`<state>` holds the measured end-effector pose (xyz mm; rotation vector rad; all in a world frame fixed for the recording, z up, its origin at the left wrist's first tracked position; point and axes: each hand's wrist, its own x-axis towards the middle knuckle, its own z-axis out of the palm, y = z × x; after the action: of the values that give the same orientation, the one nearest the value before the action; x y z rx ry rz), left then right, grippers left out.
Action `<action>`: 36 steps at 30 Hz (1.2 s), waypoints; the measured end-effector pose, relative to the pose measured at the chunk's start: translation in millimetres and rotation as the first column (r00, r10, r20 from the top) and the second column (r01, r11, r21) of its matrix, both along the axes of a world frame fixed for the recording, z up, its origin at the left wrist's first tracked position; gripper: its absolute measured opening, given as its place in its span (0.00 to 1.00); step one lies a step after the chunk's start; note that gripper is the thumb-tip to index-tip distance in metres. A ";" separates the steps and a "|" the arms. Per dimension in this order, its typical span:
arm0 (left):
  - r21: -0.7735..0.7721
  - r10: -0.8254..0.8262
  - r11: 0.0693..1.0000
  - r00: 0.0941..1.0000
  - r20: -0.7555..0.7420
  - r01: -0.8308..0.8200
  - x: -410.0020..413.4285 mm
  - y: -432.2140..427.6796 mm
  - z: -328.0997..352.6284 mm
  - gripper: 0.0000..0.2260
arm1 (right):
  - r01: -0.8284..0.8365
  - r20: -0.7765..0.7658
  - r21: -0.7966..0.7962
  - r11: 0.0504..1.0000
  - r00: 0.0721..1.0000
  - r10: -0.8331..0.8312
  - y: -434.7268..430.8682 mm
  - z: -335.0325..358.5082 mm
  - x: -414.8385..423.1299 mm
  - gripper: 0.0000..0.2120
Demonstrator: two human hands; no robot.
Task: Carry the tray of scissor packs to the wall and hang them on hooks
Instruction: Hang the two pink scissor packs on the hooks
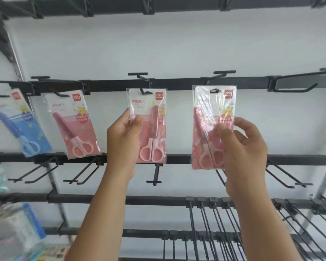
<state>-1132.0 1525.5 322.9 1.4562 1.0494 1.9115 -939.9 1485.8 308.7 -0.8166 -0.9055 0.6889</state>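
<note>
My left hand pinches the left edge of a pink scissor pack whose hang hole sits on a black hook. My right hand holds a second pink scissor pack by its lower right side, raised so its hang hole is level with the hook of the same rail. Further left, another pink pack and a blue pack hang from hooks. The tray is out of view.
Black rails cross the white wall, with empty hooks at the far right and on the lower rail. Long wire prongs stick out at bottom right. Blurred packaged goods fill the lower left.
</note>
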 end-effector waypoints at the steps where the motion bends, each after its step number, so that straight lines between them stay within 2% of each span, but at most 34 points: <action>1: -0.017 0.011 1.000 0.999 -0.038 -0.012 0.5 4.3 -1.5 0.12 | 0.018 -0.002 0.002 1.000 1.000 -0.018 0.7 1.4 2.0 0.07; 3: -0.035 0.041 0.998 0.996 -0.078 -0.044 0.3 11.6 -4.0 0.12 | 0.053 0.010 -0.003 0.999 0.999 -0.053 1.6 5.8 4.9 0.07; 8: -0.069 0.093 0.993 0.994 -0.060 -0.097 -1.6 21.0 -6.1 0.12 | 0.113 0.035 -0.036 0.993 0.993 -0.112 8.9 16.3 11.3 0.07; 27: -0.079 0.088 0.993 0.995 -0.040 -0.091 -0.9 24.5 -6.6 0.09 | 0.135 0.142 -0.121 0.984 0.983 -0.117 35.7 4.1 13.6 0.09; 33: -0.066 0.126 0.990 0.992 -0.009 -0.126 -0.8 10.6 -7.9 0.10 | 0.126 0.168 -0.128 0.984 0.980 -0.104 27.4 -1.5 25.6 0.10; 36: -0.074 0.185 0.980 0.983 -0.002 -0.184 -4.5 -0.8 -11.1 0.12 | 0.175 0.195 -0.090 0.981 0.968 -0.155 11.9 -3.8 33.7 0.11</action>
<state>-1136.4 1524.7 311.8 1.3530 1.2788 1.9780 -906.2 1497.7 304.9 -1.0533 -0.9636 0.5234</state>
